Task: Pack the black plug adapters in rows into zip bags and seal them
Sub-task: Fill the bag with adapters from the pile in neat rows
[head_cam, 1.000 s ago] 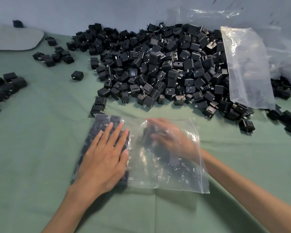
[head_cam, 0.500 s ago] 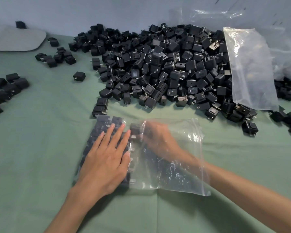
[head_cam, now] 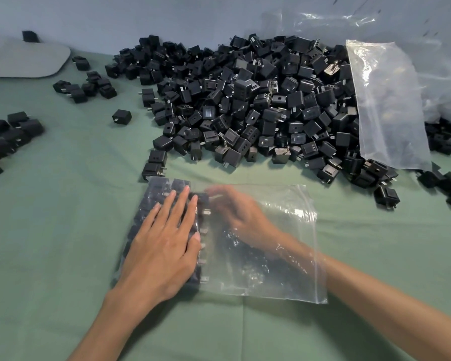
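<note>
A clear zip bag [head_cam: 284,243] lies flat on the green cloth, its zip edge to the right. Rows of black plug adapters [head_cam: 156,194] fill its left part. My left hand [head_cam: 164,243] presses flat on top of the bag over those rows, fingers straight. My right hand [head_cam: 240,214] is inside the bag, reaching left. Its blurred fingertips pinch one adapter [head_cam: 202,198] at the far end of the row beside my left fingers. A big pile of loose adapters [head_cam: 258,100] lies behind the bag.
An empty clear bag [head_cam: 391,105] leans on the pile's right side, with crumpled plastic behind it. Small groups of adapters [head_cam: 11,134] lie at the left, more [head_cam: 89,84] at the back left, a single one [head_cam: 121,116] between. A grey pad [head_cam: 18,58] lies far left.
My right hand has moved left and farther into the bag, carrying an adapter up to the row by my left fingers. My left hand has stayed pressed on the rows.
</note>
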Motion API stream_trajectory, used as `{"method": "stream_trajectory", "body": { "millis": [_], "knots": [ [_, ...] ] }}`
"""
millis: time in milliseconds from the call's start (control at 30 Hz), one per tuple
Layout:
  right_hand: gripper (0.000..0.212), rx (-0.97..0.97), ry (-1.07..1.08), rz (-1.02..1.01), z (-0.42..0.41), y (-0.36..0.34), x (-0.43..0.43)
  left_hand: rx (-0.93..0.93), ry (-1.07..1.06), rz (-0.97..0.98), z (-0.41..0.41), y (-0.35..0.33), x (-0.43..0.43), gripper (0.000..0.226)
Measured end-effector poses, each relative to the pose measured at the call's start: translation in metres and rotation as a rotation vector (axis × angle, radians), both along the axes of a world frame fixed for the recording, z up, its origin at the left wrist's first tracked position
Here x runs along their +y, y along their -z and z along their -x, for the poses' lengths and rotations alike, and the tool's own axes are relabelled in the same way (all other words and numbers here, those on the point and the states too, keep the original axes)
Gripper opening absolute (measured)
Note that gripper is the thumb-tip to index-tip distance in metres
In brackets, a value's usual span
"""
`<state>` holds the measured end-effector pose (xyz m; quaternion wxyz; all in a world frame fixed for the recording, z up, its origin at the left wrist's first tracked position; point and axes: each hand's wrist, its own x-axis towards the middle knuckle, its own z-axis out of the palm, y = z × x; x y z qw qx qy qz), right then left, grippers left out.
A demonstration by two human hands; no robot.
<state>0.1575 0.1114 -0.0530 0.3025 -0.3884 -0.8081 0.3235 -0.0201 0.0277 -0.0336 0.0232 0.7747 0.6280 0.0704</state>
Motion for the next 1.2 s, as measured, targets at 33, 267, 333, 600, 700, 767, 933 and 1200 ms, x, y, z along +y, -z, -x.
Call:
{"method": "stream_trajectory", "body": {
  "millis": [33,267,333,600,700,767,933,1200],
  "knots": [
    [0.046,-0.015,-0.01,-0.026,-0.001,0.0,-0.001,-0.007,-0.001,0.004,0.0,0.0,0.0,0.063],
    [0.056,-0.084,-0.066,0.012,0.005,0.007,0.004,0.026,-0.005,0.069,0.0,-0.001,0.001,0.064],
    [0.06,-0.113,-0.088,0.038,0.002,0.006,0.006,0.034,-0.004,0.088,0.0,-0.004,0.001,0.063],
    [0.07,-0.228,-0.196,0.176,-0.002,-0.02,0.007,0.056,-0.011,0.033,0.003,-0.012,0.013,0.066],
    [0.074,-0.233,0.148,-0.067,0.021,-0.007,-0.005,0.037,0.038,0.026,-0.003,-0.013,0.019,0.072],
    [0.066,-0.285,0.158,-0.131,0.021,-0.005,-0.005,0.028,0.09,0.06,-0.005,-0.01,0.021,0.074],
    [0.07,-0.266,-0.211,0.153,0.007,-0.02,0.004,0.012,0.092,0.06,-0.002,-0.003,0.023,0.072],
    [0.039,-0.228,-0.145,0.463,-0.129,-0.052,0.0,0.011,0.09,0.076,-0.001,-0.002,0.025,0.069]
  ]
}}
